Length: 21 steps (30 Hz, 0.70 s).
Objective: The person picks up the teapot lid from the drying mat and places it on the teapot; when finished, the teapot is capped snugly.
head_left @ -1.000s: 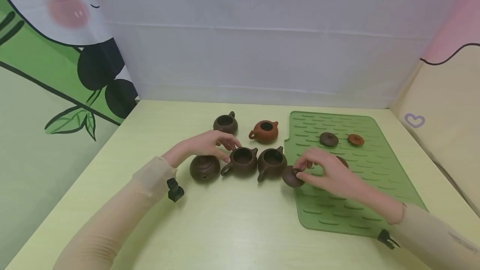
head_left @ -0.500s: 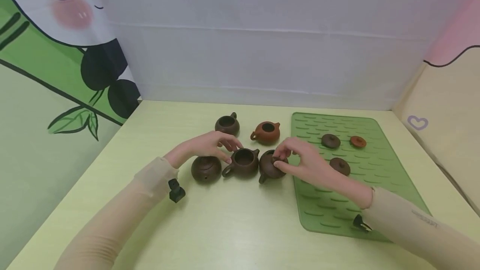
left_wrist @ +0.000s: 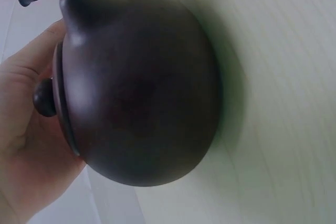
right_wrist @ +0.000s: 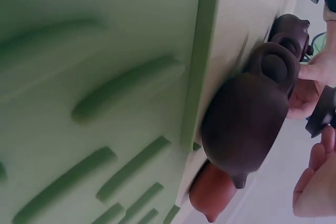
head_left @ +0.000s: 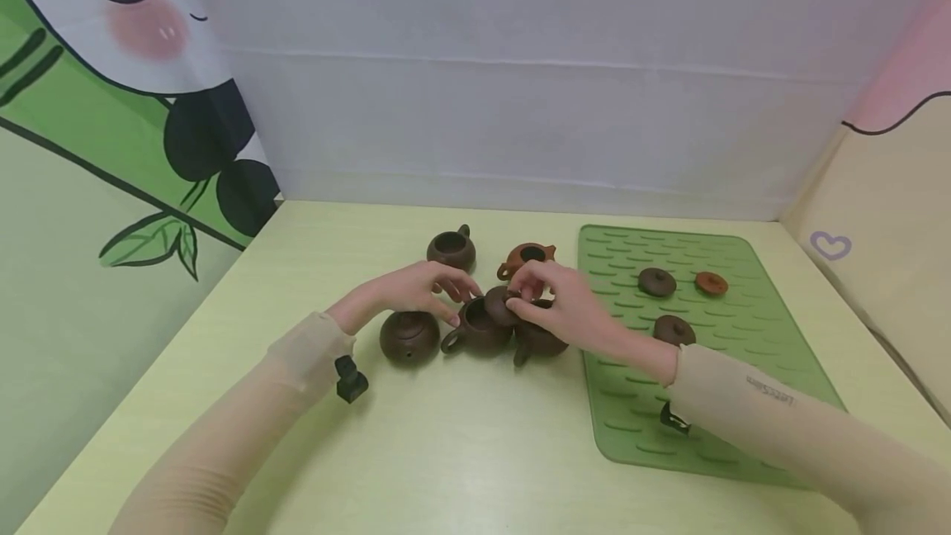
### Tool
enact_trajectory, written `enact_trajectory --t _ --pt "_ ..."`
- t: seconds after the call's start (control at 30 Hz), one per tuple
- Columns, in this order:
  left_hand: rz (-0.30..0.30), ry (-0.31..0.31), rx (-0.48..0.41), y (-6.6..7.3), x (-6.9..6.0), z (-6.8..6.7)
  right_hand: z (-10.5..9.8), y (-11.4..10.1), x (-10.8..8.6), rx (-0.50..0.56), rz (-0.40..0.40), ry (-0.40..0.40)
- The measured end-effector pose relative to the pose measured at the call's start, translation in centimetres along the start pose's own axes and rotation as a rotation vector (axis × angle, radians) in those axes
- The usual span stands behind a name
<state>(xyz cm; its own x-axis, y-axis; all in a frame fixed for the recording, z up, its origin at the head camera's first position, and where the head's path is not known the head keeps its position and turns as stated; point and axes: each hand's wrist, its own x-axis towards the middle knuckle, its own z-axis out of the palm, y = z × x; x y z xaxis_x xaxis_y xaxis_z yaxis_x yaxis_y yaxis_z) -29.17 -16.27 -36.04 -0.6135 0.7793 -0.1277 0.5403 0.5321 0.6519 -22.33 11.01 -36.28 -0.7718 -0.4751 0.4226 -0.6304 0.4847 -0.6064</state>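
Observation:
My right hand [head_left: 568,308] pinches a dark brown teapot lid [head_left: 501,305] by its knob. The lid hangs tilted over the opening of a dark teapot [head_left: 479,338], also dark brown. My left hand [head_left: 423,287] holds that teapot at its left side, thumb and fingers about the rim. Just below the left hand sits a lidded teapot [head_left: 410,338], which fills the left wrist view. Another lidless dark teapot [head_left: 544,343] stands to the right, partly hidden by my right hand. In the right wrist view the lid [right_wrist: 321,113] is seen edge-on.
Behind stand a dark lidless teapot [head_left: 451,253] and a reddish one [head_left: 520,259]. On the green ridged mat [head_left: 639,415] at right lie two dark lids, one farther back [head_left: 657,281] and one nearer [head_left: 674,330], beside a reddish lid [head_left: 711,283].
My right hand has carried the lid leftward from the mat's edge, past the right-hand lidless teapot, to above the one at my left hand. The left hand stays in place.

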Motion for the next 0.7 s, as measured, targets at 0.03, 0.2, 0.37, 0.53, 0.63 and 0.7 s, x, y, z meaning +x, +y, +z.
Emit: enact_trajectory --t 0.03,0.2,0.37,0.53,0.63,0.7 --pt "-0.001 0.0 0.001 0.0 0.0 0.0 0.2 0.1 0.1 0.003 0.002 0.001" --pt "-0.006 -0.001 -0.002 -0.1 0.1 0.0 1.3 0.2 0.5 0.017 0.037 -0.004" --pt "-0.007 -0.002 -0.007 -0.2 0.2 0.1 2.0 -0.1 0.8 0.012 0.043 -0.002" --pt "-0.02 0.008 -0.004 -0.2 0.1 0.1 2.6 -0.1 1.0 -0.016 0.051 0.005" --pt "-0.026 0.022 0.025 -0.1 0.0 0.2 2.8 -0.2 1.1 -0.018 0.065 0.01" --pt "-0.025 0.037 0.049 0.0 -0.1 0.3 2.9 -0.1 1.1 -0.015 0.077 0.011"
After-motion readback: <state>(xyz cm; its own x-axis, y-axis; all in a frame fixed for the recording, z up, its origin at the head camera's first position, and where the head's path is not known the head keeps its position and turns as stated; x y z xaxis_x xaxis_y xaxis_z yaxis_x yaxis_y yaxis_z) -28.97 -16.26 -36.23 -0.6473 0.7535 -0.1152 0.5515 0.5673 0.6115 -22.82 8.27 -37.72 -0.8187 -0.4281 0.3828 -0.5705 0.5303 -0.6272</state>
